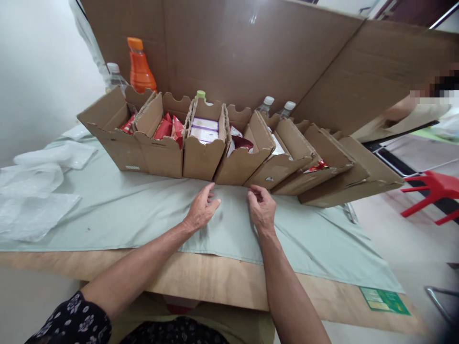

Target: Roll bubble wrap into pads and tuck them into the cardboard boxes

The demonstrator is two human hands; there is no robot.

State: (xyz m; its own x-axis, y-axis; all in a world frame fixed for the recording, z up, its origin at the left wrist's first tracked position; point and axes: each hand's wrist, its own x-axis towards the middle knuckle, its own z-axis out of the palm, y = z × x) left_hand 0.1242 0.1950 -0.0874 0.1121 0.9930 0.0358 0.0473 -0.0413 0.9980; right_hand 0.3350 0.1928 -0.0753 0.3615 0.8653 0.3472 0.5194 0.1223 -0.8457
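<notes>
Observed left hand (201, 210) released, thumb spread from the fingers, palm turned inward, fingertips close to the base of the cardboard boxes (201, 161); contact not determinable. Noted right hand (263, 209) with fingers curled toward the thumb; cannot confirm whether closed on anything. Recorded both forearms reaching forward over the front edge of the table (233, 284), with a gap between the hands. Found boxes side by side ahead, bounding forward reach, and cloth (143, 205) extending to either side, to plastic bags (32, 210) at far left.
</notes>
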